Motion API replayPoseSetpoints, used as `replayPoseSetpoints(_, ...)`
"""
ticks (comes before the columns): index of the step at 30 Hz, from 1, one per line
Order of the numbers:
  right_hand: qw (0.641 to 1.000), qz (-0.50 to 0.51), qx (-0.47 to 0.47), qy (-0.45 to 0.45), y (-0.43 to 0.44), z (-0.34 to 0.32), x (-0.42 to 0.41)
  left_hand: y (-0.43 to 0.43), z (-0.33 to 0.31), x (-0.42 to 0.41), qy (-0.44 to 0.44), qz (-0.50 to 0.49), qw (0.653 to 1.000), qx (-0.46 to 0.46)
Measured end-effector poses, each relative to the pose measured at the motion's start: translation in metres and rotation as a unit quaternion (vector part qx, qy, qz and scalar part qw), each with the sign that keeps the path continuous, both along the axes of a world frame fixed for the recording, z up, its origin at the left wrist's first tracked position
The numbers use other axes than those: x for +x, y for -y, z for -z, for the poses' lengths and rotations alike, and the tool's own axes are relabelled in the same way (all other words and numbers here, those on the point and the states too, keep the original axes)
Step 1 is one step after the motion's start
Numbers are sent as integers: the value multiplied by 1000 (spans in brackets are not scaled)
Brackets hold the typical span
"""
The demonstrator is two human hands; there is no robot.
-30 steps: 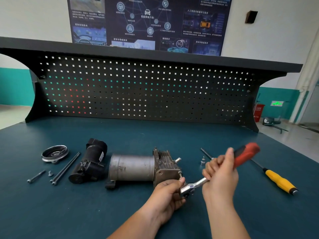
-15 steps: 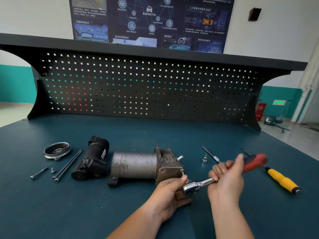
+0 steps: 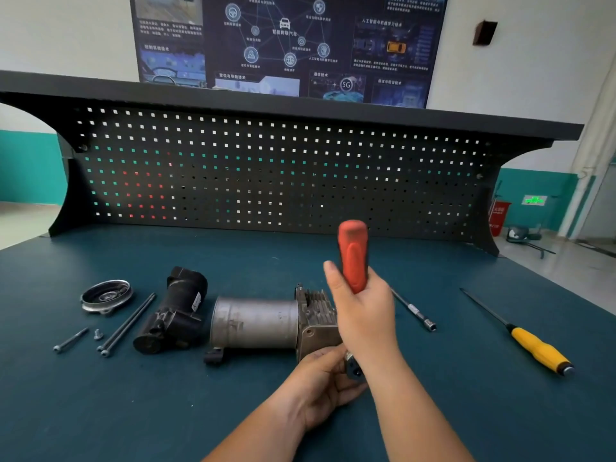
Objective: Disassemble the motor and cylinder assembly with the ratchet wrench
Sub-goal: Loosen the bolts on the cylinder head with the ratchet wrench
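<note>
The grey metal cylinder assembly [image 3: 256, 323] lies on its side on the blue workbench [image 3: 166, 411], its finned head [image 3: 316, 306] to the right. My right hand [image 3: 363, 315] grips the red handle of the ratchet wrench [image 3: 352, 253], which points up and away. The wrench's head [image 3: 352, 368] sits at the near right corner of the finned head, mostly hidden by my hands. My left hand [image 3: 320, 385] holds the wrench head there from below. The black motor [image 3: 173, 315] lies apart, to the left of the cylinder.
A round metal cover [image 3: 106, 295], two long bolts [image 3: 128, 323], a short bolt [image 3: 70, 340] and a small screw [image 3: 97, 334] lie at the left. An extension bar [image 3: 413, 310] and a yellow-handled screwdriver [image 3: 533, 345] lie at the right. A black pegboard [image 3: 266, 175] backs the bench.
My right hand has swung the wrench handle from low on the right up to near vertical over the finned head. My left hand has stayed at the wrench head.
</note>
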State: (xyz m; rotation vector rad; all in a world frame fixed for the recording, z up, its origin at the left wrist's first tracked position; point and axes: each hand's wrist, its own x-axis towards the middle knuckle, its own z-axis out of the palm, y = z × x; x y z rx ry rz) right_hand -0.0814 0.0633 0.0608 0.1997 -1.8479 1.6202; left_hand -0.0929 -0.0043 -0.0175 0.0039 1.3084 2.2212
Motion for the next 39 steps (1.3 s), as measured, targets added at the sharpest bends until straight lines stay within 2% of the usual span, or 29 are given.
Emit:
replayPoseSetpoints(4,1000,-22,8,9,1,-2,-1,-1,2,0,-19,4,1000,-10)
replayPoseSetpoints(12,974,-28,-221,41,-22,8,-1,-2,2,0,-20,-26,999,-7)
replayPoseSetpoints(15,935,4,-353,31,-32,9,0,-3,2,0,-23,-29,999,-11)
replayPoseSetpoints(19,850,24,-525,37,-56,28,3,-4,0,1,-21,-23,999,-23)
replayPoseSetpoints(21,809,23,-585,52,-63,38,4,-4,0,0,-18,-22,999,-26)
replayPoseSetpoints(23,798,27,-599,53,-63,41,4,-4,0,0,-19,-20,999,-25)
replayPoseSetpoints(26,843,46,-535,31,-55,34,4,-2,-1,0,-18,-28,999,-24)
replayPoseSetpoints(33,953,37,-301,-1,-30,12,2,-2,1,1,-36,-13,999,-16)
replayPoseSetpoints(36,994,23,-108,-3,-14,6,-2,-3,1,2,-44,-3,999,-28)
replayPoseSetpoints(39,995,-9,99,-10,10,4,-7,-2,0,3,-51,-1,999,-14)
